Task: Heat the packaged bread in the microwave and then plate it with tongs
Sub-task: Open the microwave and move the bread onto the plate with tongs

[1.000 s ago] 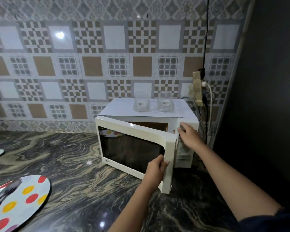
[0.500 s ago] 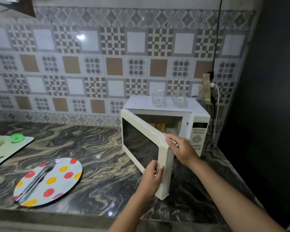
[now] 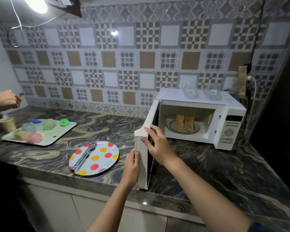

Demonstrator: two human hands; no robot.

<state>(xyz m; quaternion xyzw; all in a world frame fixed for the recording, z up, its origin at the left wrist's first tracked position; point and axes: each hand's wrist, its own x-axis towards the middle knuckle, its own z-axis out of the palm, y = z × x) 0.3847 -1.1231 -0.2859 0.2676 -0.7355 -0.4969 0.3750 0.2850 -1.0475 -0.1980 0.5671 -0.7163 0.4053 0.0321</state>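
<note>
The white microwave (image 3: 231, 114) stands at the right of the counter with its door (image 3: 141, 158) swung wide open toward me. Inside, several toasted bread slices (image 3: 185, 122) stand upright on a round plate (image 3: 172, 127). My left hand (image 3: 131, 166) grips the door's outer side low down, thumb on its free edge. My right hand (image 3: 157, 144) holds the door's top corner from the inner side. A white plate with coloured dots (image 3: 104, 156) lies on the counter left of the door, with metal tongs (image 3: 84, 156) resting on it.
A pale tray (image 3: 62, 134) with several coloured cups sits at far left, a paper cup (image 3: 7, 124) beside it. Another person's hand (image 3: 5, 101) reaches in at the left edge. Two clear containers (image 3: 190, 92) stand on the microwave. A dark wall closes the right side.
The door has swung from half open to wide open, showing the bread. My right hand left the control panel and took the door's top corner. The view pulled back and left.
</note>
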